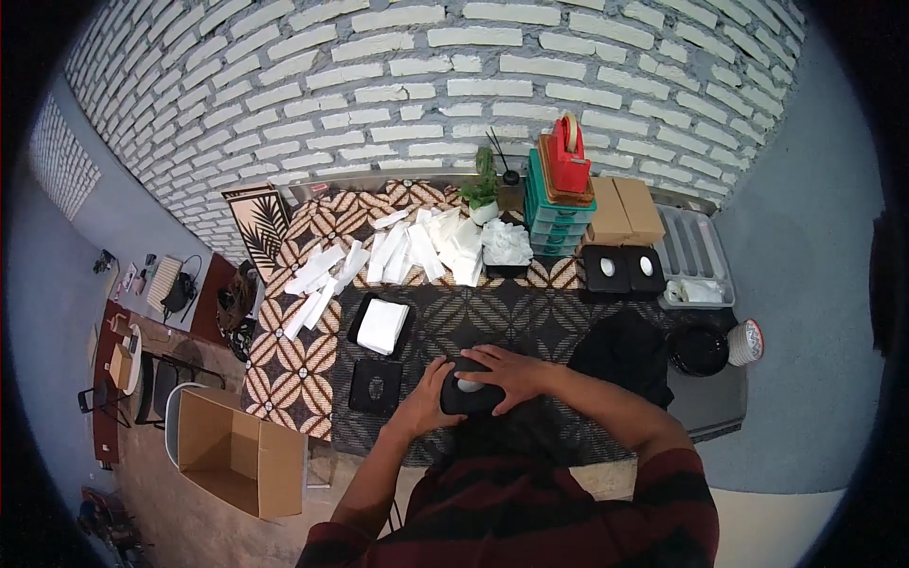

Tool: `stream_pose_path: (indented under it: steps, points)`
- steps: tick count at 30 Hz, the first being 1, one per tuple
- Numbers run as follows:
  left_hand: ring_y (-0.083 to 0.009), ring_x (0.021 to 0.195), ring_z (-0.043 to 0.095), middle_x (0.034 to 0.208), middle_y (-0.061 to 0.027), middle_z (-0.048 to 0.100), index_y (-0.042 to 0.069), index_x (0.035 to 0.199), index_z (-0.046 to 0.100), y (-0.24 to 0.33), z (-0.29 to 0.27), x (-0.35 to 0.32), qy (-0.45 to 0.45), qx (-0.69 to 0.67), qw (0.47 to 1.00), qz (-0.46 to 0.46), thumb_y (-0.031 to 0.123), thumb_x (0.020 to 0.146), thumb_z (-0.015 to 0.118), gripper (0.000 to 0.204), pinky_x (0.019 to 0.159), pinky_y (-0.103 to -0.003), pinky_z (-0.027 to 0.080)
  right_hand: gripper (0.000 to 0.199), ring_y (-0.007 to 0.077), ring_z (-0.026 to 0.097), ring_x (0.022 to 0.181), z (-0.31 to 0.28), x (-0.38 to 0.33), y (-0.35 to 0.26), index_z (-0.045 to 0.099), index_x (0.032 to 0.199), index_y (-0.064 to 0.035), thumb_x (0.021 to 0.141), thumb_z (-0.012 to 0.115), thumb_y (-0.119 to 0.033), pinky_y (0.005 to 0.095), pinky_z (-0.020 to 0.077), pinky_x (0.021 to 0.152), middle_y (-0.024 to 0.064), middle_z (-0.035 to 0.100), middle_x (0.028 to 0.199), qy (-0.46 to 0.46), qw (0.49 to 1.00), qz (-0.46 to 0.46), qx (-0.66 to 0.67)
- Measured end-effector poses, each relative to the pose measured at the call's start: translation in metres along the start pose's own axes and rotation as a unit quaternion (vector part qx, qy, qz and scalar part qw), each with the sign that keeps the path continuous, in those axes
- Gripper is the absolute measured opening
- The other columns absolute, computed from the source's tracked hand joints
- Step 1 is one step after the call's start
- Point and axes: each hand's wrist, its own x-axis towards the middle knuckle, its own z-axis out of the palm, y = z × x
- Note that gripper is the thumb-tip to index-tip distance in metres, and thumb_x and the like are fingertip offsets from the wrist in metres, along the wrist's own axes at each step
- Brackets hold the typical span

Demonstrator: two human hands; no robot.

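At the front of the table I have a black tissue box (462,400) between both hands, with a pale patch of tissue in its top opening. My left hand (423,402) curves around its left side, thumb and fingers against the edge. Across the top and right side lies my right hand (514,377), its fingers gripping the rim. Left of the box is a flat black lid (360,398) with an oval centre. Behind that lid, an open black tray (354,333) holds a stack of white tissues (383,326).
Loose white tissue packs (386,254) cover the back left. Two black tissue boxes (606,282) stand back right, near green drawers (557,227) and a red tape dispenser (570,168). Black cloth (620,352) and black bowls (699,350) lie right. A cardboard box (232,454) is lower left.
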Motion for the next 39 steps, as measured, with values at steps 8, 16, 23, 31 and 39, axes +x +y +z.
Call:
stream_pose_path:
  steps: [8,16,23,31,39]
  points:
    - [-0.0451,0.132,0.044,0.151,-0.0226,0.025,0.005,0.143,0.029,0.006,-0.012,0.007,-0.015,0.023,1.000,-0.010,0.039,0.062,0.090,0.107,0.104,-0.048,0.047,0.101,0.0440,0.023,0.143,-0.005,-0.003,-0.005,0.031,0.154,-0.0281,0.070,0.082,-0.047,0.0511,0.0271,0.117,0.0237,0.019,0.157,0.025,0.997,0.035,0.068]
    - [-0.0460,0.136,0.039,0.153,-0.0244,0.024,0.004,0.145,0.033,0.002,-0.005,0.002,-0.022,0.072,0.997,0.018,0.039,0.064,0.090,0.106,0.108,-0.048,0.045,0.099,0.0423,0.024,0.144,0.010,-0.005,0.000,0.030,0.154,-0.0266,0.072,0.080,-0.049,0.0496,0.0266,0.118,0.0205,0.017,0.160,0.055,0.998,0.000,-0.007]
    - [-0.0451,0.141,0.031,0.155,-0.0264,0.020,0.000,0.146,0.029,-0.016,0.011,-0.004,0.016,0.024,0.997,0.066,0.040,0.071,0.086,0.102,0.114,-0.046,0.037,0.099,0.0409,0.021,0.145,0.015,-0.004,0.003,0.031,0.154,-0.0274,0.071,0.079,-0.052,0.0527,0.0244,0.118,0.0154,0.015,0.162,0.058,0.998,0.007,-0.009]
    - [-0.0465,0.143,0.027,0.156,-0.0294,0.016,0.000,0.151,0.022,-0.019,0.018,-0.004,-0.006,0.071,0.996,0.059,0.044,0.074,0.083,0.107,0.113,-0.048,0.036,0.100,0.0421,0.018,0.146,0.019,-0.007,-0.001,0.029,0.155,-0.0285,0.073,0.073,-0.065,0.0553,0.0174,0.119,0.0166,0.014,0.162,0.054,0.997,0.022,-0.056]
    - [-0.0484,0.140,0.030,0.156,-0.0301,0.012,0.008,0.152,0.020,-0.030,0.030,-0.001,0.042,0.037,0.996,0.074,0.041,0.064,0.091,0.118,0.112,-0.050,0.039,0.105,0.0407,0.019,0.147,0.056,-0.010,-0.031,0.026,0.156,-0.0178,0.076,0.059,-0.077,0.0641,0.0133,0.116,0.0235,0.020,0.159,0.202,0.965,0.164,-0.035]
